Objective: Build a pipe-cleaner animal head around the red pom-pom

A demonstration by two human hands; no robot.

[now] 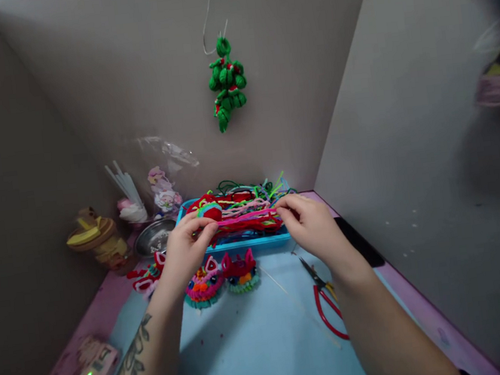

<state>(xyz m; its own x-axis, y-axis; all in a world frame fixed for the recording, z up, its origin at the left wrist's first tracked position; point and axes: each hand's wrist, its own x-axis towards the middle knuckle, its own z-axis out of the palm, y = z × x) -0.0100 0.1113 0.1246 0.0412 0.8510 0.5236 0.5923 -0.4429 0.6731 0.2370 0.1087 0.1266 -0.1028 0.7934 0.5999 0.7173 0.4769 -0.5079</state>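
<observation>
Pink fuzzy strand (pixel 246 216) straight between both hands (pixel 188 243) (pixel 311 224), above blue tray (pixel 256 245)

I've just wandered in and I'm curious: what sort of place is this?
It looks like a small craft workspace: a blue tray is heaped with colourful fuzzy strands, bright eared figures sit in front of it, and a red-handled cutting tool lies nearby.
</observation>
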